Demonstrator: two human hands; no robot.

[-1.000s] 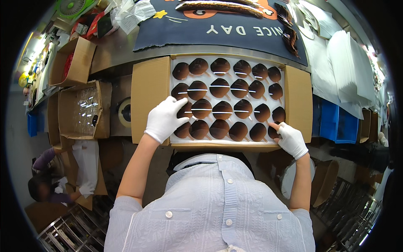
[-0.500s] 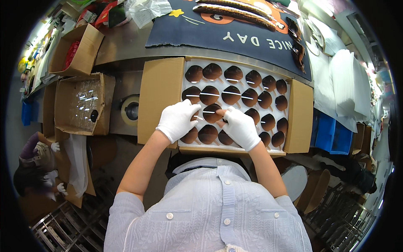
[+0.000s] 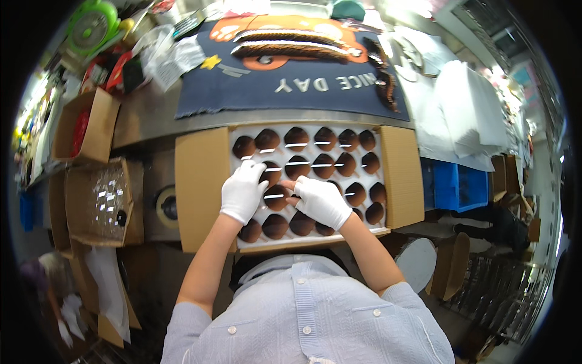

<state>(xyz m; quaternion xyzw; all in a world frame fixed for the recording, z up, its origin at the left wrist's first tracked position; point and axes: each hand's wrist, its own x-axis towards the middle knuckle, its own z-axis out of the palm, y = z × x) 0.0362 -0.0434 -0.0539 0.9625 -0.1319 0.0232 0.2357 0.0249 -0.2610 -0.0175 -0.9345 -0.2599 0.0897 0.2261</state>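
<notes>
Rows of brown gradient sunglass lenses point(image 3: 297, 167) lie in a white foam tray point(image 3: 286, 144) inside an open cardboard box point(image 3: 204, 182). My left hand point(image 3: 241, 193), in a white glove, rests over the tray's left side, fingertips and thumb apart beside one lens point(image 3: 274, 197). On that lens's right, my right hand point(image 3: 318, 200) has its glove on but bare fingertips; index finger and thumb are slightly apart. Neither hand shows a held thing between its fingers. Some lenses are hidden under both hands.
Beyond the box lies a dark blue mat point(image 3: 236, 91) with curved brown strips point(image 3: 291, 45) on it. At left stand a carton with clear plastic pieces point(image 3: 109, 197) and a tape roll point(image 3: 167, 206). A blue bin point(image 3: 461, 187) and white sheets point(image 3: 467, 115) are right. Another person works lower left.
The view has shifted, so the box and mat appear lower and further left. Both hands stay around the same lens. My left fingers have moved slightly up over the tray.
</notes>
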